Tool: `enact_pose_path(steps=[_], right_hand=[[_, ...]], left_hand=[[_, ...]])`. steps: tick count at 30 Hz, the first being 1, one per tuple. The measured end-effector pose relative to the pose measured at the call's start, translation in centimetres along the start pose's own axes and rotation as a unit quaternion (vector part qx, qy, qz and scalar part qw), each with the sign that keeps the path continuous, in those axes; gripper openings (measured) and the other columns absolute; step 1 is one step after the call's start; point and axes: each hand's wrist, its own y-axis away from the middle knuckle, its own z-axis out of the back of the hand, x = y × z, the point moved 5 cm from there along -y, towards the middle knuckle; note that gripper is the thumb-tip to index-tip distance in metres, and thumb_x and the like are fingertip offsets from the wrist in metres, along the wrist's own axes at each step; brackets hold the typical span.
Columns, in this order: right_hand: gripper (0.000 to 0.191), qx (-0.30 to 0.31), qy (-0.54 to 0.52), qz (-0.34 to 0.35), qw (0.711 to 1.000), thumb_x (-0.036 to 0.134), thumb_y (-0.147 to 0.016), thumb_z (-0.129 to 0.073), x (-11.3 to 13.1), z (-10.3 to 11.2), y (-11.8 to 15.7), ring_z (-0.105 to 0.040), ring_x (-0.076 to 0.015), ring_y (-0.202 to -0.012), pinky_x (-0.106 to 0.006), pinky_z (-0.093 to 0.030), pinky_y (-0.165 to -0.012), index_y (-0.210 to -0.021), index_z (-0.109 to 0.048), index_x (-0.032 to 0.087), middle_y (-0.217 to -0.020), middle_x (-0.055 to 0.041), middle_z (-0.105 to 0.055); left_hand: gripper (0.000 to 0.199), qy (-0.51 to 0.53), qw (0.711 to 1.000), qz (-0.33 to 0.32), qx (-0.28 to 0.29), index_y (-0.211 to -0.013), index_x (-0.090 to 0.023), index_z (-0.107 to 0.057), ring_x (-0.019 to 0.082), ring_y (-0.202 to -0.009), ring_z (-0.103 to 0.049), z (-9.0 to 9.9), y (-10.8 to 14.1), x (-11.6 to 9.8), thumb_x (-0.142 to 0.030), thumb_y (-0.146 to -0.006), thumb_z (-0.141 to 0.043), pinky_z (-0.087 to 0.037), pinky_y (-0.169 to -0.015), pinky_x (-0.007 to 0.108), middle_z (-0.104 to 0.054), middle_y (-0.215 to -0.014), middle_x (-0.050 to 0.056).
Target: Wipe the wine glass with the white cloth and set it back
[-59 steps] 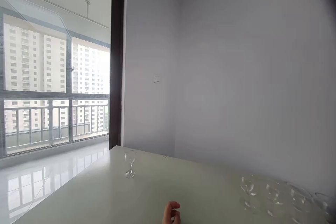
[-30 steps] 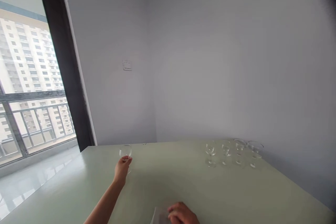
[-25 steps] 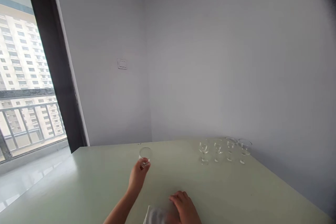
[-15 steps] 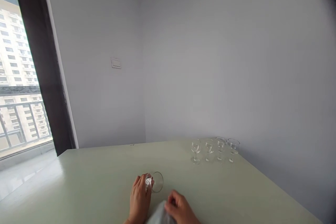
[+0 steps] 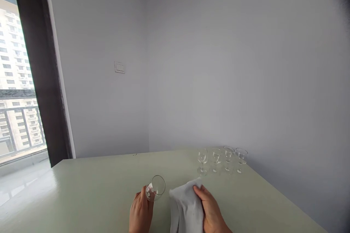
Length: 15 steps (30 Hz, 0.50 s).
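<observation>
A small clear stemmed glass [image 5: 156,186] is being held tilted, its open mouth facing away toward the wall, just above the near part of a pale green table [image 5: 95,193]. The left hand [image 5: 140,213] is gripping it from below, fingers closed around the stem end; the foot of the glass is hidden behind those fingers. Just beside it, the right hand [image 5: 210,211] is holding up a grey cloth [image 5: 186,207], thumb and fingers pinching the fabric, apart from the glass. Both wrists and the cloth's lower end are being cut off by the bottom edge. Toward the far right of the table, four more stemmed glasses [image 5: 222,159] are standing upright in a close row near the wall, faint and hard to make out. Grey walls are meeting in a corner behind, with a light switch [image 5: 119,67] on the left wall, a dark door frame [image 5: 38,69], and apartment blocks [image 5: 13,80] outside.
</observation>
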Motion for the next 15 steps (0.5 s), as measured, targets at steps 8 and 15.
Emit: enact_pose_path(steps=[8, 15], right_hand=[[0.037, -0.014, 0.157, 0.130, 0.979, 0.036, -0.079, -0.048, 4.0, -3.8, 1.3, -0.060, -0.0220, -0.080, -0.030, -0.046, -0.074, -0.109, -0.056, 0.015, -0.093, -0.0092, -0.067], [0.051, 0.205, 0.186, 0.033, 0.960, 0.015, -0.064, -0.052, 2.3, -9.1, 3.4, -0.055, -0.0167, -0.074, -0.026, -0.043, -0.069, -0.115, -0.059, 0.018, -0.083, -0.0025, -0.064]], left_hand=[[0.046, -0.175, 0.927, -0.252, -0.217, -0.111, -0.008, -0.047, 0.021, -0.079, -0.067, 0.9, 1.2, -2.8, -0.048, -0.089, -0.039, -0.047, -0.077, 0.034, -0.071, -0.087, 0.012], [0.043, -0.221, 0.874, -0.347, -0.258, -0.104, -0.010, -0.055, 0.021, -0.080, -0.065, 2.9, 1.4, -4.5, -0.044, -0.092, -0.033, -0.043, -0.079, 0.035, -0.069, -0.086, 0.011]])
